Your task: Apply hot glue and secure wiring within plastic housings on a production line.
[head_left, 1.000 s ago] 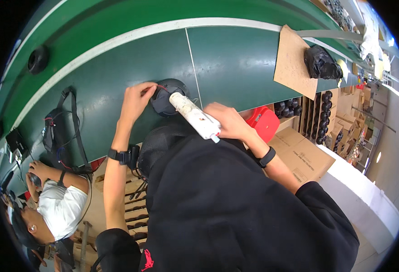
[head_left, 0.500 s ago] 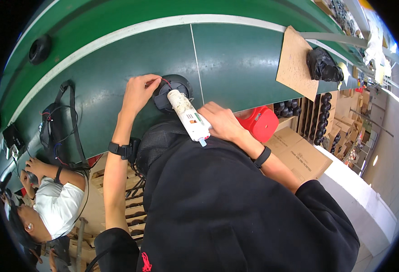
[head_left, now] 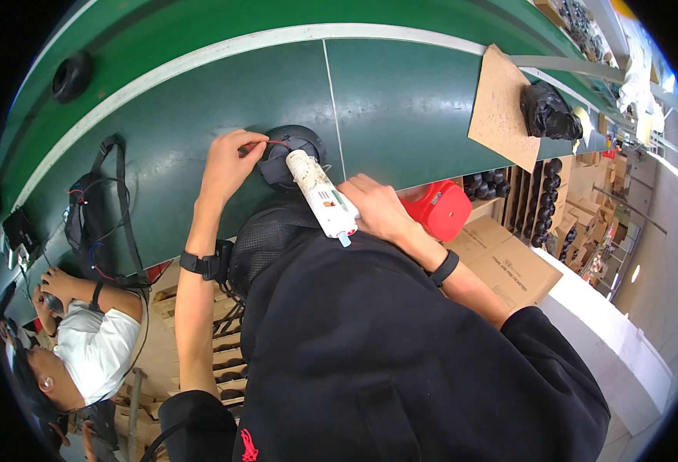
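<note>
At the near edge of the green workbench lies a round black plastic housing (head_left: 303, 140). A thin red wire (head_left: 276, 142) runs from it to my left hand (head_left: 231, 165), whose thumb and fingers pinch its end just left of the housing. My right hand (head_left: 379, 206) is closed round a white glue gun (head_left: 320, 191) with a stained front barrel. The barrel reaches over the housing; the nozzle tip is hard to make out. A pale glue stick (head_left: 344, 239) pokes out of the gun's rear. The gun's handle is hidden by my right hand.
A red plastic container (head_left: 440, 211) sits right of my right hand, above a cardboard box (head_left: 500, 262). Farther right, a brown board (head_left: 504, 108) bears a black bag (head_left: 550, 110). At left are a black strapped pouch with wires (head_left: 88, 223) and a co-worker (head_left: 96, 346).
My left hand has drawn slightly left, away from the housing, and the red wire now stretches straighter between them. The right hand and glue gun have hardly moved.
</note>
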`<move>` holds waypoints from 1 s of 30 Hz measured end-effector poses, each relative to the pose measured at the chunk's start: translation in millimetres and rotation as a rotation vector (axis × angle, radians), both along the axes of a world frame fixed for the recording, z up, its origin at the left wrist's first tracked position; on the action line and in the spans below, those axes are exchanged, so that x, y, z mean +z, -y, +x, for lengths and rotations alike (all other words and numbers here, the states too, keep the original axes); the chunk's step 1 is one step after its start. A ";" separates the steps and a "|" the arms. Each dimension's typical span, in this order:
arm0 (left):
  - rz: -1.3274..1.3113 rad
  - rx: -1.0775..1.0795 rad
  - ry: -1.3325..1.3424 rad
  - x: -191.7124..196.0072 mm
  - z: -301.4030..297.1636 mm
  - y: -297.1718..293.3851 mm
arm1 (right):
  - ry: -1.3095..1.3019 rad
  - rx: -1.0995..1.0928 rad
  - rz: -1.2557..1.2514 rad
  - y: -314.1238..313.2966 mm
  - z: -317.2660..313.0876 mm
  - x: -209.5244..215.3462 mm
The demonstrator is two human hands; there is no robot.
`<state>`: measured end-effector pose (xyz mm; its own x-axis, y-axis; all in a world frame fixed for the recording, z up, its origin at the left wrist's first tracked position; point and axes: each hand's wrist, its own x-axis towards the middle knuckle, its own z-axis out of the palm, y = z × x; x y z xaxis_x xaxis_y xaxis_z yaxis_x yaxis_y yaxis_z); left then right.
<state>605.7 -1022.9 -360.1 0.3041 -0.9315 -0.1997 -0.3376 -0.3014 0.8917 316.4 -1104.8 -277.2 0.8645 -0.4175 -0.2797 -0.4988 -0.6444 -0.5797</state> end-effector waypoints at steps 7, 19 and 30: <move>0.056 0.010 -0.029 -1.7 -5.0 -17.6 | -0.006 -0.020 -0.001 1.7 -2.1 -2.4; 0.021 -0.279 0.060 4.9 -11.7 -19.7 | -0.008 -0.049 0.101 3.1 -8.7 5.2; 0.273 -0.062 0.276 15.5 -46.2 -31.1 | 0.091 -0.019 0.110 5.8 -12.1 12.5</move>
